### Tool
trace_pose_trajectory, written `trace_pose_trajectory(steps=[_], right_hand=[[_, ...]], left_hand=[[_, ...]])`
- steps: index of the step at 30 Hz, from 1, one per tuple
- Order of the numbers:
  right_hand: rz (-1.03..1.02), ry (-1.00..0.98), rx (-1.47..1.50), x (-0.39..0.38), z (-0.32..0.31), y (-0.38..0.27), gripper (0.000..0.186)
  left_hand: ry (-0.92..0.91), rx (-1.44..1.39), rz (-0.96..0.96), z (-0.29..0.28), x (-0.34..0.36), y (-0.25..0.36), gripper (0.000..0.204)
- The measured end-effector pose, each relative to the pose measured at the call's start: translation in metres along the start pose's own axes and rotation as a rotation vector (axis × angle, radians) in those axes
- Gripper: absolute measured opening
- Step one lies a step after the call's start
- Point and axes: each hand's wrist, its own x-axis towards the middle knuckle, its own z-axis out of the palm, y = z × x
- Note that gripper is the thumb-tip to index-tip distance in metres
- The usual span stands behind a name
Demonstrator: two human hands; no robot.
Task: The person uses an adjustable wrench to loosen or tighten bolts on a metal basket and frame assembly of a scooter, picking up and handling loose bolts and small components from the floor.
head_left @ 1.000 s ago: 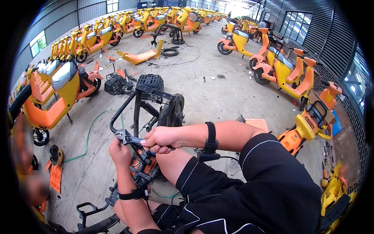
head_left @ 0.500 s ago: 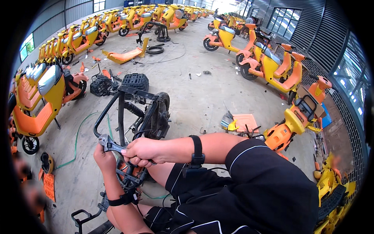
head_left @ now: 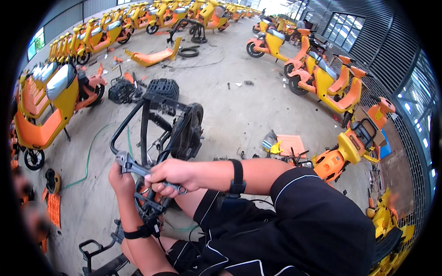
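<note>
An adjustable wrench (head_left: 134, 168) lies across the space before me, its jaws at the left and its ringed end at the right. My right hand (head_left: 172, 175) is closed round its handle. Right at the jaws, my left hand (head_left: 121, 179) is closed; what its fingers hold there is hidden. Behind and below both hands stands a stripped black scooter frame (head_left: 146, 120), with its rear wheel (head_left: 195, 122) on the far side. My bare legs and dark shorts are close against the frame's near part.
Yellow-and-orange scooters (head_left: 48, 115) stand in rows at left and far back, with more scooters (head_left: 329, 85) along the right wall. Black baskets (head_left: 163, 88), an orange panel (head_left: 292, 146), a tyre (head_left: 188, 52) and a green hose (head_left: 90, 165) lie on the concrete floor.
The view has shifted slightly. The wrench has turned a little in my hands, and its ringed end now shows beyond my right hand. Both hands stay at the wrench.
</note>
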Motion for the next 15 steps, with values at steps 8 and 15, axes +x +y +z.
trace_pose_trajectory(steps=[8,15], right_hand=[[0.201,-0.138,0.047,0.003,-0.002,0.002,0.045],[0.075,0.087,-0.017,0.002,0.015,0.01,0.049]], left_hand=[[-0.003,0.037,0.095,-0.006,0.0,0.015,0.032],[0.028,-0.021,0.006,0.0,0.0,0.023,0.026]])
